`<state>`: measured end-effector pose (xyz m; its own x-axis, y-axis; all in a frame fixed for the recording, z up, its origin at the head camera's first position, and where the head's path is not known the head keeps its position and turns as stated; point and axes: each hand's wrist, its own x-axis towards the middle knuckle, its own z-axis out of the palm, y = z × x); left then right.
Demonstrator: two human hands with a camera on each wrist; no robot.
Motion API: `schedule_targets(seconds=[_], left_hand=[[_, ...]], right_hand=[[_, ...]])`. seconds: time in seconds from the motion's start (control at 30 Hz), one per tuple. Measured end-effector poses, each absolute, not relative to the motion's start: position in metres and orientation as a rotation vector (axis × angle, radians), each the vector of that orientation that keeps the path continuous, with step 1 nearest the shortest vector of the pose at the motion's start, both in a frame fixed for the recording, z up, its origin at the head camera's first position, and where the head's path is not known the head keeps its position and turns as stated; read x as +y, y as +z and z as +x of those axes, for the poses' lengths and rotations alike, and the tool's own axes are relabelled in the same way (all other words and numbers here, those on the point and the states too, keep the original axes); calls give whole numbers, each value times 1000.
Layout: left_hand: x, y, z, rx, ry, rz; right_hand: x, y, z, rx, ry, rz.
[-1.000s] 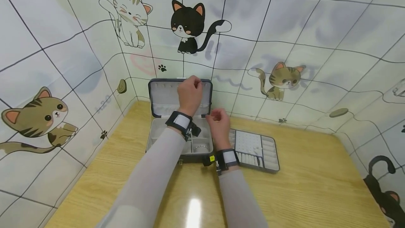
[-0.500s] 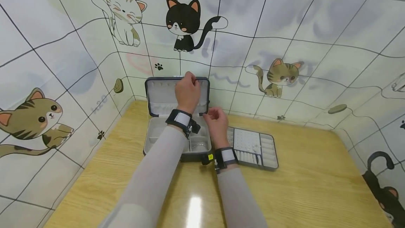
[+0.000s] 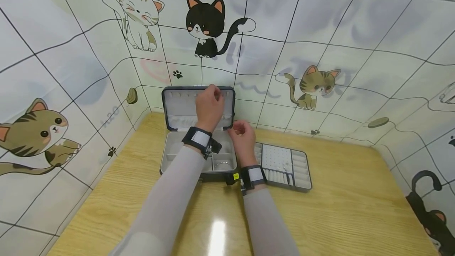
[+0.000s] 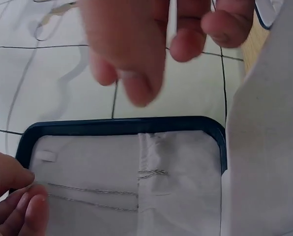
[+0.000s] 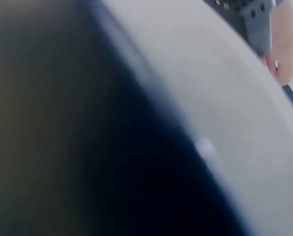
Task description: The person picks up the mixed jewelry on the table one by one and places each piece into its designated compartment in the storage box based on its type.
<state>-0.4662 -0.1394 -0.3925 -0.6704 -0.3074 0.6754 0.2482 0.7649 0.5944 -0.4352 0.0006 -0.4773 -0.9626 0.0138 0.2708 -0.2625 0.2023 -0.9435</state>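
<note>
In the head view an open jewelry box (image 3: 217, 177) has its lid raised against the wall, a pale lining inside a dark rim. My left hand (image 3: 209, 108) is at the upper part of the lid. Seen in the left wrist view, this hand (image 4: 18, 211) pinches a thin silver chain necklace (image 4: 92, 190) near the lid's hook side. Its strands run into the fabric pouch (image 4: 186, 191) on the lid. My right hand (image 3: 243, 141) is beside the lid's lower right corner, fingers loosely bent, nothing seen in them. The right wrist view is mostly a blurred box edge.
A grey jewelry tray (image 3: 300, 169) with small compartments lies right of the box on the wooden table (image 3: 337, 208). A thin ring-shaped bracelet (image 3: 224, 162) rests in a front compartment of the box. The cat-print wall (image 3: 256, 102) stands right behind the lid.
The left hand rises slightly at the lid's upper edge, then dips a little, its wrist shifting left. The right hand keeps its place. The head view has shifted slightly.
</note>
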Motion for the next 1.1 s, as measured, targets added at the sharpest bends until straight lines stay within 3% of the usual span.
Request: schedule_targets(seconds=[0.5, 1.1], left_hand=[[-157, -419, -443, -2730, -563, -67], [-168, -432, -440, -2867, -675, -83]], right_hand=[[6, -482, -440, -2339, 1820, 177], [1, -485, -440, -2367, 1860, 192]])
